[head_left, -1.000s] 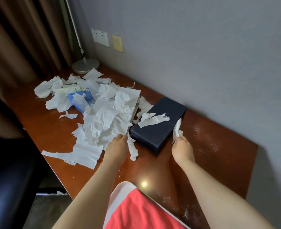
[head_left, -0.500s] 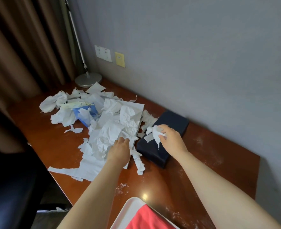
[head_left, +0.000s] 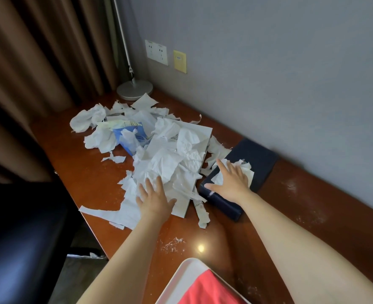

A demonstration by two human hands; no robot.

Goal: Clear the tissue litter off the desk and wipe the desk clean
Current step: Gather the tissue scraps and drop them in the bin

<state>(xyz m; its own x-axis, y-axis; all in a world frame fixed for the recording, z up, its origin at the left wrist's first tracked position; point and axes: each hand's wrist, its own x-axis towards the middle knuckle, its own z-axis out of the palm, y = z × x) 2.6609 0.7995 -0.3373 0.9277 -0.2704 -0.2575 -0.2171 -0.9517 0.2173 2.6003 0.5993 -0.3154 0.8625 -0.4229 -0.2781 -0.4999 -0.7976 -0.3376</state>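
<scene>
At frame centre, tissue litter point(head_left: 168, 159) lying heaped on reddish desk point(head_left: 93, 178), spreading toward upper left past blue tissue pack point(head_left: 129, 134). Left hand point(head_left: 153, 199) pressing flat on near edge of heap, fingers spread, nothing gripped. Right hand point(head_left: 230, 183) resting splayed on crumpled tissue point(head_left: 246, 171) atop dark box point(head_left: 247, 172), centre right; not closed around it. Lamp base point(head_left: 135, 89) standing near upper centre by wall. White powdery specks point(head_left: 173, 243) showing at lower centre.

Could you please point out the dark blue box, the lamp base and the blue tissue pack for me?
dark blue box point(head_left: 260, 159), head view, bare top face.
lamp base point(head_left: 135, 89), head view, round metal disc.
blue tissue pack point(head_left: 127, 137), head view, blue side.
</scene>
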